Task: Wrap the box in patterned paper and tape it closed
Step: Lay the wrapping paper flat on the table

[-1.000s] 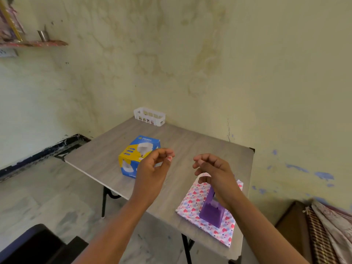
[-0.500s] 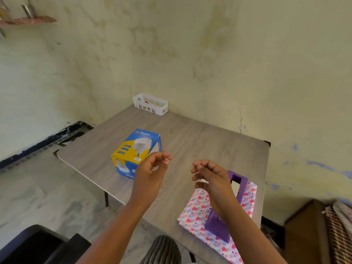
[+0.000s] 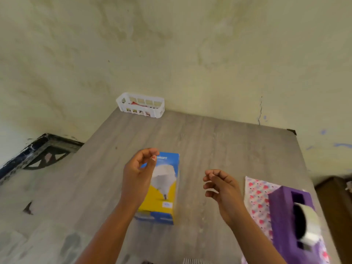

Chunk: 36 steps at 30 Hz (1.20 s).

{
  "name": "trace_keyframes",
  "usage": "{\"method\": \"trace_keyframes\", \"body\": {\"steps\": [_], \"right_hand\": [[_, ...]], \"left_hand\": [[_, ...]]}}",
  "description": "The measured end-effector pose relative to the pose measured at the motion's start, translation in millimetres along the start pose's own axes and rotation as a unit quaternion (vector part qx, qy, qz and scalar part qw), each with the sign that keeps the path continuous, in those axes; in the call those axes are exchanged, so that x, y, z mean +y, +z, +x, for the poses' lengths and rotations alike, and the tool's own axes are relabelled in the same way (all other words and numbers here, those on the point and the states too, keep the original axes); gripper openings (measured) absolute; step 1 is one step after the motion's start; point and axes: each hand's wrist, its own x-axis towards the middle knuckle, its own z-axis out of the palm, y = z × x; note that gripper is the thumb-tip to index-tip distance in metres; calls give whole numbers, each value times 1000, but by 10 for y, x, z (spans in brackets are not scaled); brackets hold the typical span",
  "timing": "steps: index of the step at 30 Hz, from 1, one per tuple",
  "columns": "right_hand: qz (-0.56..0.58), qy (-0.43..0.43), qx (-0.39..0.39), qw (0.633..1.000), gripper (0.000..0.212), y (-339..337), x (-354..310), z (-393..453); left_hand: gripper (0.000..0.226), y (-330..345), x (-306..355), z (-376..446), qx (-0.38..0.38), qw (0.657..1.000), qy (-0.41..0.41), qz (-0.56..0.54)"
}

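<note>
Box (image 3: 163, 189) lay flat on the bench (image 3: 219, 149), long axis running away from the person. Left hand (image 3: 139, 172) and right hand (image 3: 219, 187) hovered above, fingers loosely curled, holding nothing.

You face a stained, pale yellow-green wall (image 3: 190, 54) filling the view from 10 to 2 o'clock, with a thin crack (image 3: 260, 109) and blue paint marks (image 3: 342, 145) toward 2 and 3 o'clock. The grey wood-grain worktop (image 3: 219, 149) stands against it. At 9 o'clock a dark skirting band (image 3: 28, 151) meets the mottled grey floor (image 3: 38, 216). Brown furniture (image 3: 335, 206) sits at 4 o'clock.
</note>
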Motion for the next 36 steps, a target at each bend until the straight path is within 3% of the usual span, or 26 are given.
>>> {"method": "trace_keyframes", "body": {"steps": [7, 12, 15, 20, 26, 31, 36], "right_hand": [[17, 12, 150, 988, 19, 503, 325, 9], [-19, 11, 194, 981, 16, 640, 505, -35], [-62, 6, 185, 981, 20, 704, 628, -33], [-99, 17, 116, 988, 63, 797, 778, -16], [-53, 55, 45, 996, 71, 895, 865, 15], [-43, 47, 51, 997, 69, 993, 881, 30], [-54, 61, 43, 996, 80, 1189, 937, 138]], "left_hand": [[15, -554, -387, 469, -81, 996, -37, -27], [27, -677, -683, 513, -139, 984, -96, -48], [40, -655, -805, 439, -192, 963, -164, -95], [52, -562, -830, 333, -240, 928, -225, -175], [56, -446, -801, 254, -238, 908, -263, -224], [55, -367, -791, 217, -235, 909, -268, -214], [48, -507, -805, 363, -211, 913, -275, -215]]}}
